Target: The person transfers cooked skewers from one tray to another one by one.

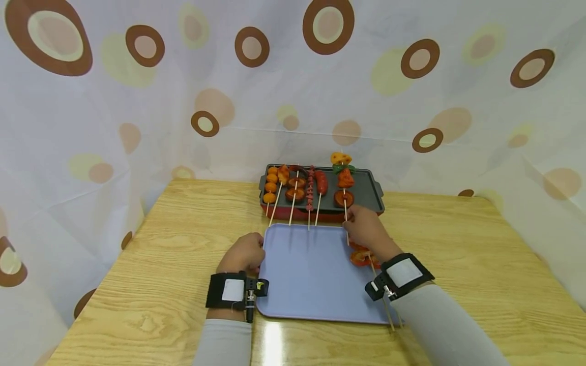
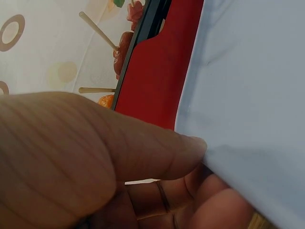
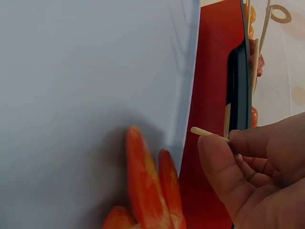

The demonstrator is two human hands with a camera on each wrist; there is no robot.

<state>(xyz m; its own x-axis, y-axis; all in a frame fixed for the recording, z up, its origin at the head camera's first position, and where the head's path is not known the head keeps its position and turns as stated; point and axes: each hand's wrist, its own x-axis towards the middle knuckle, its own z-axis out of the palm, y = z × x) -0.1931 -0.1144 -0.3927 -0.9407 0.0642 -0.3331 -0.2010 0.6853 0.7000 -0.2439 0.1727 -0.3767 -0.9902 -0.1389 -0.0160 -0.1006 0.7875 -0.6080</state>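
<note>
Head overview; wrist close-ups sharing tray (image 1: 311, 274)

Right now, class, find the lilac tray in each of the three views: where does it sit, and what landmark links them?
Head view: the lilac tray lies centre foreground, between both hands.
Left wrist view: it fills the right side; the left hand grips its edge.
Right wrist view: it fills the left.
Shared landmark: the red grill base bordering it.

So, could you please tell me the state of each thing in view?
Left hand: grips the tray's left edge.
Right hand: pinches a skewer's stick.
Held skewer: food on the grill.
Four skewers: lying on the grill.
Tray: flat on the table, one skewer on it.
</note>
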